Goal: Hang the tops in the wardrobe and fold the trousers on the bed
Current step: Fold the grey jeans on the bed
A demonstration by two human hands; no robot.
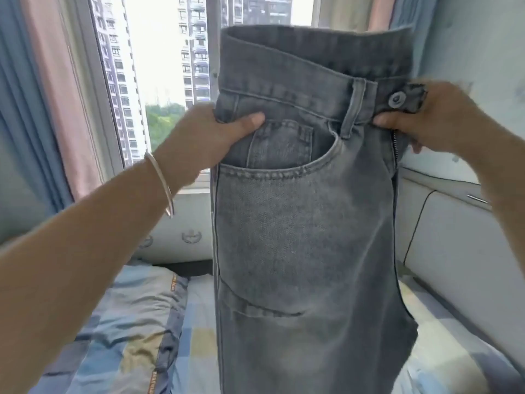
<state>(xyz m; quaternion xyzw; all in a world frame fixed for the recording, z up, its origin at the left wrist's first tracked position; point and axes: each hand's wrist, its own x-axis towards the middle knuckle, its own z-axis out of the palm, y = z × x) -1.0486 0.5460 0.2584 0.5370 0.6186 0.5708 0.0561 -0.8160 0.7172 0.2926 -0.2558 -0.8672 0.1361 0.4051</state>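
A pair of faded grey jeans (301, 237) hangs upright in front of me above the bed (119, 331), folded lengthwise so one front pocket faces me. My left hand (210, 135) grips the waistband at its left edge, thumb over the front. My right hand (426, 118) pinches the waistband at the right edge, beside the metal button and the open zip. The legs drop out of sight below the frame. No tops and no wardrobe are in view.
The bed has a blue, grey and yellow patchwork cover with a rumpled quilt (133, 317) at the left. A padded white headboard (454, 251) runs along the right and back. Behind are a window (164, 81) and pink and blue curtains (42, 109).
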